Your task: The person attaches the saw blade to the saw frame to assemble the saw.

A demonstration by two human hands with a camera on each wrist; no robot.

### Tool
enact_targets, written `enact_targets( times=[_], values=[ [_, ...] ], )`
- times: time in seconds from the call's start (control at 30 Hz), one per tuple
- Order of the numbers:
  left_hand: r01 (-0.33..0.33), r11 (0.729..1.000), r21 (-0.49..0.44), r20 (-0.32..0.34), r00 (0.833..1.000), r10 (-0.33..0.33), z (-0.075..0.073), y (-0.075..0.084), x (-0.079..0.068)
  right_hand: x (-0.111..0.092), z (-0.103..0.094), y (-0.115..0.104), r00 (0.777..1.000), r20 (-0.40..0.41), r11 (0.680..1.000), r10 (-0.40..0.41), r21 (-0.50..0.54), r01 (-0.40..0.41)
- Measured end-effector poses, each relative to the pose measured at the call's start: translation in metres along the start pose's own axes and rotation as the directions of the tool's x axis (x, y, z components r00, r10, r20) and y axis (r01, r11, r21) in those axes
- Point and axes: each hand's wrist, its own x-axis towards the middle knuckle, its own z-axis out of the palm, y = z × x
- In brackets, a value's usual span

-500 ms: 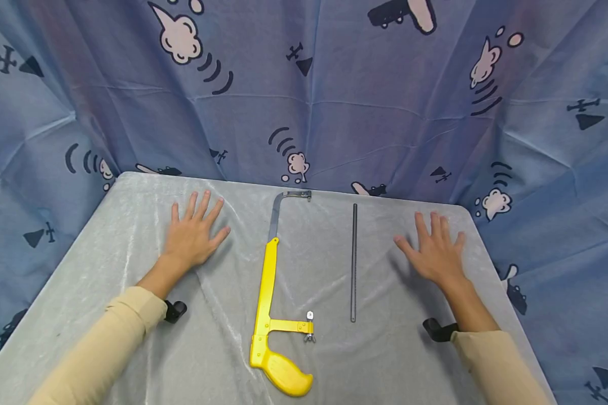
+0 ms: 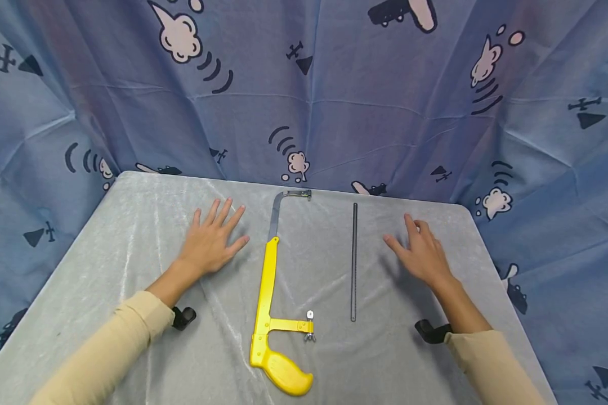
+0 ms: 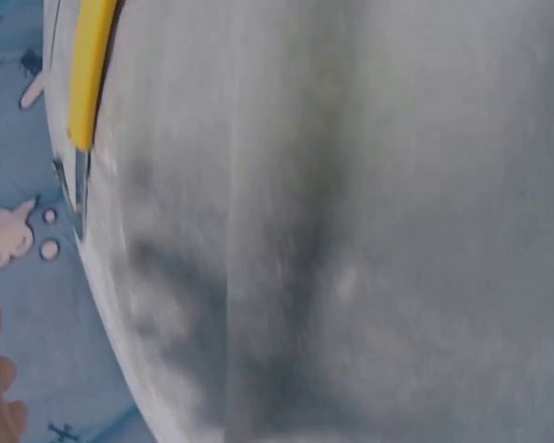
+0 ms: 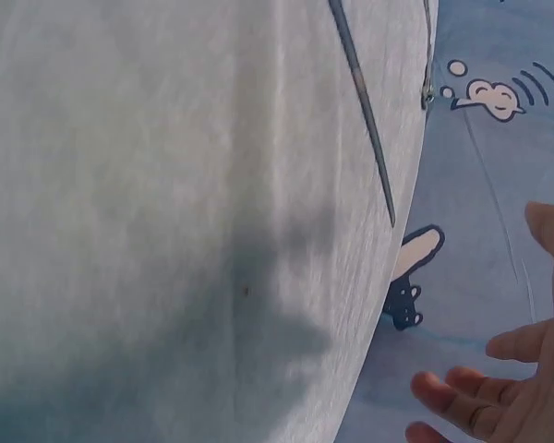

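A blue curtain [image 2: 385, 73] hangs behind a grey-covered table [image 2: 132, 225]. The yellow saw [image 2: 266, 281] lies near the middle, with the thin blade [image 2: 354, 264] apart from it, between saw and right hand [image 2: 425, 256]. That hand holds nothing, its fingers loosely bent, thumb out; the left hand [image 2: 208, 247], left of the saw, is spread wide and free too. The blade seems best pinched by its flat faces, clear of any teeth, with the saw steadied.
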Motion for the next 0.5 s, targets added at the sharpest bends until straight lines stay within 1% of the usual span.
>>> enact_targets(
  times=[0.17, 0.3, 0.4, 0.5],
  values=[
    [-0.084, 0.996, 0.011, 0.008, 0.996, 0.084, 0.001, 0.016, -0.004, -0.001, 0.003, -0.007, 0.998, 0.048, 0.995, 0.039, 0.089, -0.043],
    [-0.157, 0.987, -0.026, 0.014, 0.987, 0.157, 0.003, 0.028, -0.008, 0.0, 0.006, -0.01, 0.997, 0.074, 0.985, 0.037, 0.167, -0.049],
    [-0.22, 0.972, -0.078, 0.008, 0.975, 0.222, 0.003, 0.036, -0.011, 0.0, 0.009, -0.012, 0.998, 0.065, 0.97, 0.014, 0.241, -0.029],
    [-0.288, 0.951, -0.114, 0.015, 0.956, 0.292, 0.005, 0.043, -0.013, 0.001, 0.011, -0.013, 0.998, 0.061, 0.955, -0.004, 0.295, -0.014]
  ],
)
